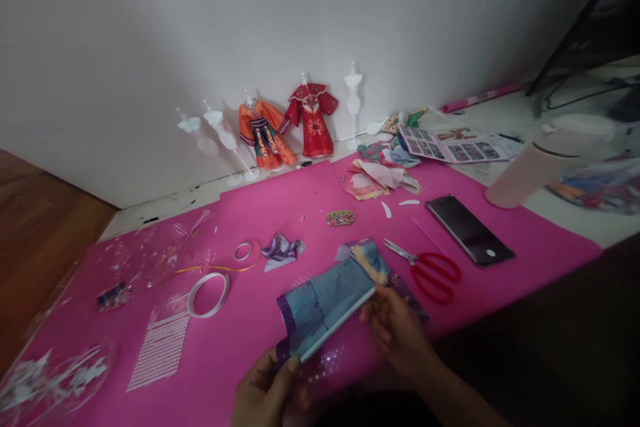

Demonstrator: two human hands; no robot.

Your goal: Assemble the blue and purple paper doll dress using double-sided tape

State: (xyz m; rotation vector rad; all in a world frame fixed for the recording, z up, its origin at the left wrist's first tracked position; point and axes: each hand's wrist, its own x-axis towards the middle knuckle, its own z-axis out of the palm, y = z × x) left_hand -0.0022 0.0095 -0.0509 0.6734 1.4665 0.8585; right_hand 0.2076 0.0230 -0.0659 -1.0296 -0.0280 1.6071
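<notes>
A blue fabric piece (325, 300) with a purple border is stretched between my two hands, a pale strip running along its near edge. My left hand (273, 383) pinches its lower left corner between thumb and fingers. At the strip's right end, my right hand (395, 327) is closed on the same piece. Yellow and dark purple patterned fabric (373, 260) lies behind and beside it. Red-handled scissors (425, 270) rest to the right of the fabric, blades partly apart. A small purple fabric scrap (281, 249) lies beyond my left hand.
A pink mat (280, 200) covers the table. Tape rolls (209, 295), a bead sheet (160, 351) and plastic bags are left. A phone (470, 230), a bottle (535, 163) and an open booklet (453, 145) are right. Dressed doll stands (315, 123) line the wall.
</notes>
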